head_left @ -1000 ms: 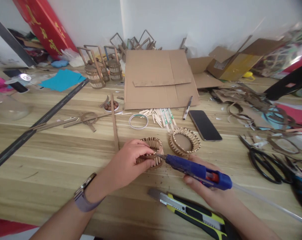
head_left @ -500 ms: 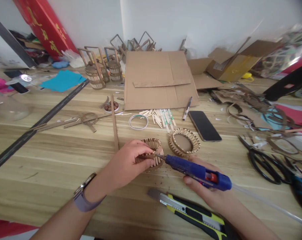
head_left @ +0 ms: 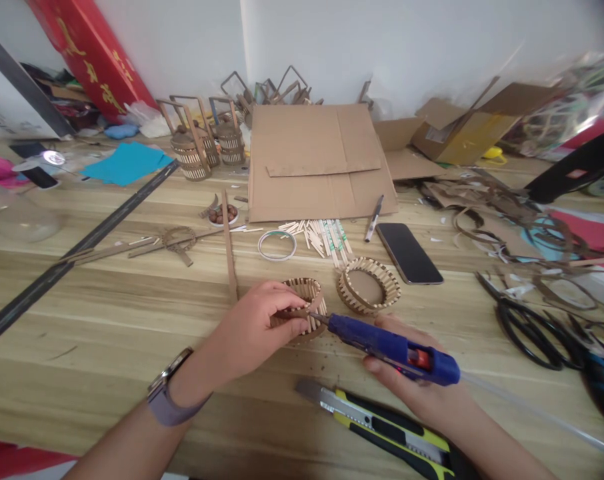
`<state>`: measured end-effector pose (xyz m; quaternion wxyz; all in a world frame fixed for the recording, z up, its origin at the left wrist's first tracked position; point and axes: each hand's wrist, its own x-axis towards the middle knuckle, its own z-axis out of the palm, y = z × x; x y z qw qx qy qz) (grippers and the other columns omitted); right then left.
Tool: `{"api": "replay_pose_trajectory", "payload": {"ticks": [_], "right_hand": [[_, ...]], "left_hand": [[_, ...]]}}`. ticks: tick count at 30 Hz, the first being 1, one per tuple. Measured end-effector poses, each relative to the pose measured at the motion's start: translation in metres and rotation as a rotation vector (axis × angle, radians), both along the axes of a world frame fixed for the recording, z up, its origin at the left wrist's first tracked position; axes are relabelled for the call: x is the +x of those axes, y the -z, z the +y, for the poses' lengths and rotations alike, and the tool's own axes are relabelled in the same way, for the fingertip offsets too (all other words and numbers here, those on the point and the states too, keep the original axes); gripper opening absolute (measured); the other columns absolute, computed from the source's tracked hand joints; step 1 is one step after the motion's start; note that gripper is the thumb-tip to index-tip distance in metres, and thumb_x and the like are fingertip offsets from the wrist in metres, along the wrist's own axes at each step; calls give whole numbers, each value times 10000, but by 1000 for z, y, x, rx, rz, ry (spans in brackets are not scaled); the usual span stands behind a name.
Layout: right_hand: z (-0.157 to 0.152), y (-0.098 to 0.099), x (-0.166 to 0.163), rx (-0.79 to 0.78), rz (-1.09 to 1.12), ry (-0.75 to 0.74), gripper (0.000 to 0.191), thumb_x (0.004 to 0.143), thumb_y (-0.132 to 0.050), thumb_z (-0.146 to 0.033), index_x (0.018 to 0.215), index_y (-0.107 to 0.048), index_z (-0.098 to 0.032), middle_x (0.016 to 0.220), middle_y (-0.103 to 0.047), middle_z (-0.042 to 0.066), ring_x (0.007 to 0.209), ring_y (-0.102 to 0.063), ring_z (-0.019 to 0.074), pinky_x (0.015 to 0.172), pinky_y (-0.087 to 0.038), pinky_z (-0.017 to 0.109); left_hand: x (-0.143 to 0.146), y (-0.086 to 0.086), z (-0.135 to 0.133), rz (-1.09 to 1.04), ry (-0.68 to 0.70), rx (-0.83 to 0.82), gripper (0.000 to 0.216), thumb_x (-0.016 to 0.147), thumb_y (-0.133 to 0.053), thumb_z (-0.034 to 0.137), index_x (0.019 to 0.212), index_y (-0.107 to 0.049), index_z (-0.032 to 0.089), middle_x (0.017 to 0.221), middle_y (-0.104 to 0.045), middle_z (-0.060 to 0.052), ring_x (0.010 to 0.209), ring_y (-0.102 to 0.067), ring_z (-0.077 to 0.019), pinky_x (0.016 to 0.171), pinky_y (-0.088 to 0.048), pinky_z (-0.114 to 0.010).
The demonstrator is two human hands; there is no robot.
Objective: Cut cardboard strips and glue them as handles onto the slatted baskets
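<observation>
My left hand [head_left: 262, 317] is closed in a pinch on the near rim of a small round basket [head_left: 316, 320] made of pale sticks and brown cardboard strips. Part of the basket is hidden behind my fingers. In my right hand [head_left: 407, 380] is a blue glue gun [head_left: 392, 348], its clear glue stick trailing out to the right. The nozzle tip touches or nearly touches the basket's rim beside my left fingertips. A second, wider stick ring [head_left: 369, 287] with a cardboard base sits just behind the glue gun.
A yellow and black utility knife [head_left: 382, 427] lies in front of my right hand. Black scissors [head_left: 527, 327] and a phone [head_left: 409, 252] are to the right. Behind the baskets are loose sticks [head_left: 315, 237], a tape ring [head_left: 277, 245] and cardboard sheets [head_left: 322, 140].
The glue gun has shifted slightly left and down along the basket's rim. My left hand keeps its pinch in nearly the same place.
</observation>
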<state>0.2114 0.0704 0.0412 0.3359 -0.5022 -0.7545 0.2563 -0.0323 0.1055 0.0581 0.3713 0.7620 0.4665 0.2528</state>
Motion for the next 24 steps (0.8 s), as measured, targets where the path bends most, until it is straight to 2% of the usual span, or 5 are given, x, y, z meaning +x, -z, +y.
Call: {"api": "replay_pose_trajectory", "payload": {"ticks": [8,13,18,24], "right_hand": [[-1,2,1,14,5,-13,320,842,-608,-415,613,-466,-242,585,-522,-10,564,-546,171,525,-446,293],[0,2,0,38,4,-29,308,835,-617,-389,613,-465,-240,579,-518,-18,541,-543,163,503,-441,282],[1,5,3,62,-5,-5,302,843,-619,-388,615,-483,-244,598,-546,-11,564,-566,174,517,-464,282],[2,9,7,62,-2,-14,289,863,-588,-388,618,-513,-255,592,-570,-3,570,-590,188,530,-498,296]], "left_hand": [[0,-2,-1,11,24,33,123,882,-632,275,901,-738,215,995,-700,-39,1021,-622,-217,852,-454,-302],[1,-3,0,-5,16,8,141,885,-619,279,915,-736,206,1023,-693,-48,1023,-616,-216,858,-455,-307],[-1,-1,0,-27,-7,-15,157,876,-624,290,950,-733,205,1054,-689,-48,1064,-604,-219,889,-452,-304],[-2,-1,1,-8,-9,-24,166,880,-612,314,916,-732,206,1042,-699,-46,1047,-612,-225,836,-456,-293]]}}
